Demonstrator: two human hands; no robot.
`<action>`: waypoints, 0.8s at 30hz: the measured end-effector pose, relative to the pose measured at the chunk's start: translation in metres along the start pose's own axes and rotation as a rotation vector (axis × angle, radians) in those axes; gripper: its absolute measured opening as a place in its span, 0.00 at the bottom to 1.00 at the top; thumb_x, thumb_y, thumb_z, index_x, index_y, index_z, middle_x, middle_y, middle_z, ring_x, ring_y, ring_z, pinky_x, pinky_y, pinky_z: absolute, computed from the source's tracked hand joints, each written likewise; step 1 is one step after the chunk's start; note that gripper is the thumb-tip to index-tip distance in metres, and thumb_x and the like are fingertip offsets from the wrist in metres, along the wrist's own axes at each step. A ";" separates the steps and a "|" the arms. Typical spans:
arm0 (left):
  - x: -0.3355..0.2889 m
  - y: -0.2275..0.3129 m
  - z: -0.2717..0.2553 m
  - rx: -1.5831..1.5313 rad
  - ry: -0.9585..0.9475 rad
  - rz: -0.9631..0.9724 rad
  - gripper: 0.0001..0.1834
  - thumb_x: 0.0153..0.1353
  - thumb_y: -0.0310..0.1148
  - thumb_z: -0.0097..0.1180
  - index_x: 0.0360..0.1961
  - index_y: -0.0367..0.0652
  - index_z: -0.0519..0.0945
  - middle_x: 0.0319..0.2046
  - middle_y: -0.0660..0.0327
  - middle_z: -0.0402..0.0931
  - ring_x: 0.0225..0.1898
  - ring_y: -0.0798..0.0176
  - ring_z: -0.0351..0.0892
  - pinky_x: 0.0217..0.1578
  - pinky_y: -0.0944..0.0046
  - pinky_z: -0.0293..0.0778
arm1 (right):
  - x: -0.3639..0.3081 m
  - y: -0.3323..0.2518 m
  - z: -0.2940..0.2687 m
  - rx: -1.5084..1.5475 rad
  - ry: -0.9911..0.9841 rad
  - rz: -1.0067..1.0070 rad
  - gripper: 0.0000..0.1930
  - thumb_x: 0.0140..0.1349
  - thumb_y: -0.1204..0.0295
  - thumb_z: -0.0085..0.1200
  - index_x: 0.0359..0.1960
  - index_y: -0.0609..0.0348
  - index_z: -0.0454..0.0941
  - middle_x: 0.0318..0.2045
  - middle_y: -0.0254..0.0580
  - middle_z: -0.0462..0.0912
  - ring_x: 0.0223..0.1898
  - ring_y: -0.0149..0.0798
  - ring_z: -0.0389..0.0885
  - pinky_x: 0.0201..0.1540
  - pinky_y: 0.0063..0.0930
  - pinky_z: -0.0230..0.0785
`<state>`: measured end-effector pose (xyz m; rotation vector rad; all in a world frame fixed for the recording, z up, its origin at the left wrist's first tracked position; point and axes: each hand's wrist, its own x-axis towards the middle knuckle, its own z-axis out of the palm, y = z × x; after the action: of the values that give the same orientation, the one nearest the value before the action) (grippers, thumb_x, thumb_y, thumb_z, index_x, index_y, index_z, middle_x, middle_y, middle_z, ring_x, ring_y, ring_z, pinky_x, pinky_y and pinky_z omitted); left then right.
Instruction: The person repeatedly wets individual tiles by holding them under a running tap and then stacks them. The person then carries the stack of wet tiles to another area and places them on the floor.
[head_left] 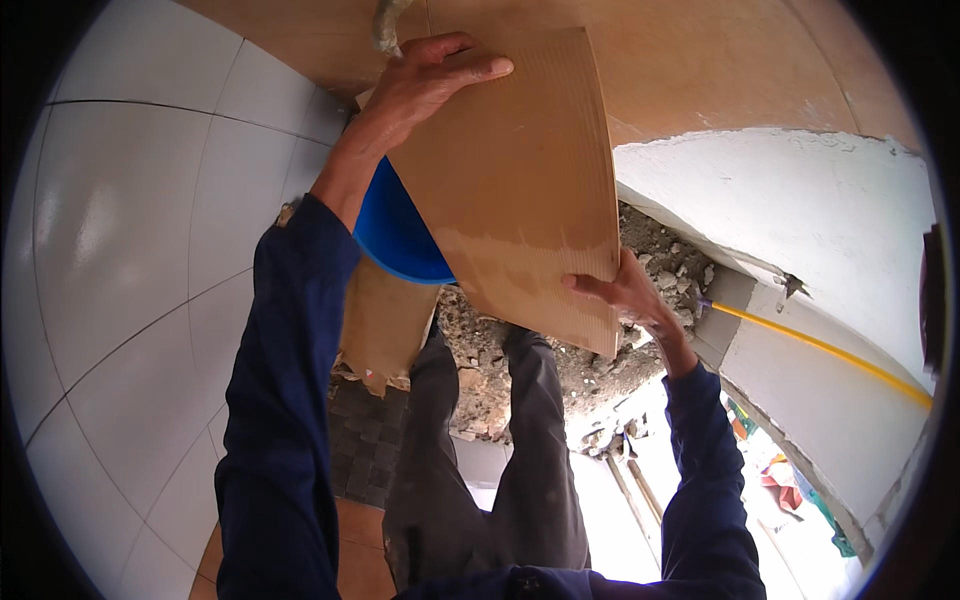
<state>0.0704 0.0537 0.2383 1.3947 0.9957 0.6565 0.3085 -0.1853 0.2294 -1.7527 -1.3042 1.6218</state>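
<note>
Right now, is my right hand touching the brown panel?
Touching. The head view shows the right hand at the right edge of the brown panel, its thumb lying across the panel's near face.

Two hands (425, 85) (632, 292); one held tile (520, 180)

A brown tile (515, 190) blocks the blue basin (393, 230), its rim seemingly reachable.
</note>
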 end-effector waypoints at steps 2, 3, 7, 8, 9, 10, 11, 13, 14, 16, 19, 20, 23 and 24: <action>0.002 0.004 0.007 -0.016 0.018 0.037 0.22 0.52 0.51 0.68 0.33 0.42 0.82 0.23 0.70 0.76 0.27 0.74 0.73 0.32 0.71 0.71 | 0.003 -0.005 0.007 0.059 0.077 -0.010 0.17 0.59 0.60 0.60 0.31 0.67 0.81 0.16 0.31 0.75 0.18 0.23 0.69 0.20 0.25 0.61; 0.004 0.003 0.010 -0.008 0.023 0.072 0.22 0.53 0.51 0.67 0.35 0.42 0.82 0.25 0.68 0.77 0.29 0.72 0.74 0.35 0.70 0.71 | 0.003 -0.008 0.009 0.072 0.110 0.014 0.16 0.60 0.61 0.60 0.30 0.66 0.81 0.15 0.31 0.74 0.17 0.23 0.68 0.19 0.24 0.61; 0.006 -0.010 0.021 0.402 0.306 0.415 0.27 0.55 0.53 0.64 0.46 0.41 0.79 0.37 0.61 0.77 0.43 0.61 0.75 0.46 0.63 0.69 | -0.002 -0.002 0.021 -0.081 0.204 -0.031 0.15 0.60 0.64 0.60 0.29 0.66 0.81 0.13 0.32 0.74 0.16 0.22 0.70 0.18 0.24 0.62; 0.004 -0.017 0.020 0.603 0.442 0.551 0.29 0.56 0.53 0.63 0.49 0.41 0.77 0.42 0.58 0.76 0.47 0.59 0.74 0.50 0.61 0.67 | -0.002 -0.001 0.029 -0.042 0.216 -0.061 0.14 0.60 0.64 0.60 0.29 0.67 0.82 0.13 0.34 0.75 0.16 0.23 0.72 0.18 0.25 0.63; -0.008 -0.025 0.023 0.591 0.549 0.554 0.30 0.58 0.53 0.61 0.52 0.39 0.74 0.44 0.56 0.75 0.49 0.58 0.73 0.49 0.60 0.68 | -0.003 0.001 0.036 -0.007 0.233 -0.079 0.14 0.60 0.64 0.59 0.30 0.67 0.82 0.13 0.35 0.77 0.17 0.23 0.74 0.18 0.25 0.65; -0.027 -0.028 0.028 0.570 0.660 0.566 0.32 0.59 0.52 0.60 0.54 0.37 0.72 0.47 0.54 0.74 0.50 0.57 0.72 0.49 0.60 0.69 | -0.004 0.001 0.038 0.021 0.258 -0.102 0.14 0.60 0.64 0.59 0.31 0.67 0.82 0.13 0.37 0.78 0.17 0.24 0.75 0.19 0.26 0.66; -0.037 -0.034 0.030 0.550 0.775 0.581 0.33 0.61 0.52 0.58 0.56 0.34 0.69 0.50 0.52 0.72 0.52 0.56 0.72 0.49 0.59 0.70 | -0.006 -0.004 0.037 -0.036 0.238 -0.111 0.14 0.60 0.64 0.59 0.32 0.67 0.82 0.14 0.38 0.79 0.18 0.24 0.77 0.19 0.26 0.67; -0.053 -0.083 0.011 0.481 1.145 0.288 0.38 0.61 0.57 0.55 0.60 0.36 0.65 0.52 0.52 0.70 0.50 0.59 0.73 0.48 0.59 0.70 | -0.013 -0.016 0.041 -0.137 0.183 -0.114 0.14 0.60 0.65 0.59 0.35 0.67 0.83 0.16 0.41 0.81 0.20 0.25 0.79 0.20 0.27 0.69; -0.058 -0.091 0.008 0.169 1.082 0.158 0.37 0.61 0.56 0.56 0.59 0.36 0.66 0.52 0.53 0.70 0.50 0.58 0.72 0.49 0.59 0.69 | -0.013 -0.012 0.045 -0.109 0.213 -0.195 0.13 0.61 0.67 0.60 0.27 0.68 0.81 0.10 0.33 0.73 0.15 0.21 0.69 0.14 0.24 0.58; -0.068 -0.104 0.000 -0.433 0.909 -0.106 0.37 0.59 0.55 0.59 0.57 0.35 0.68 0.52 0.55 0.69 0.49 0.58 0.71 0.51 0.61 0.66 | -0.013 -0.010 0.050 -0.036 0.236 -0.155 0.13 0.61 0.67 0.60 0.29 0.68 0.81 0.12 0.33 0.75 0.16 0.20 0.70 0.15 0.23 0.59; -0.061 -0.112 -0.023 -0.279 0.629 -0.232 0.34 0.58 0.57 0.60 0.52 0.37 0.74 0.45 0.59 0.75 0.46 0.63 0.73 0.49 0.64 0.67 | -0.013 0.000 0.049 0.094 0.236 -0.126 0.13 0.61 0.67 0.60 0.29 0.68 0.81 0.16 0.32 0.77 0.20 0.20 0.73 0.19 0.21 0.61; -0.054 -0.112 -0.027 -0.194 0.629 -0.238 0.33 0.57 0.57 0.61 0.50 0.37 0.75 0.43 0.60 0.76 0.44 0.64 0.73 0.48 0.64 0.68 | -0.013 0.006 0.047 0.141 0.230 -0.122 0.13 0.61 0.67 0.60 0.29 0.68 0.81 0.17 0.31 0.78 0.21 0.20 0.74 0.20 0.20 0.62; -0.046 -0.089 -0.012 -0.118 0.605 -0.223 0.32 0.54 0.57 0.63 0.45 0.38 0.77 0.38 0.62 0.78 0.41 0.67 0.74 0.44 0.65 0.69 | -0.022 0.045 0.045 0.259 0.122 0.074 0.13 0.62 0.66 0.59 0.36 0.66 0.82 0.24 0.33 0.84 0.26 0.24 0.79 0.28 0.23 0.71; -0.040 -0.086 -0.011 -0.184 0.612 -0.149 0.32 0.53 0.57 0.64 0.45 0.37 0.77 0.37 0.63 0.78 0.40 0.68 0.75 0.42 0.65 0.70 | -0.022 0.051 0.053 0.347 0.151 0.059 0.11 0.61 0.68 0.60 0.37 0.66 0.81 0.27 0.33 0.84 0.27 0.25 0.80 0.30 0.23 0.72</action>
<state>0.0269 0.0147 0.1627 0.9574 1.4598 1.0659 0.2794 -0.2427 0.1876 -1.6725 -0.8512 1.5994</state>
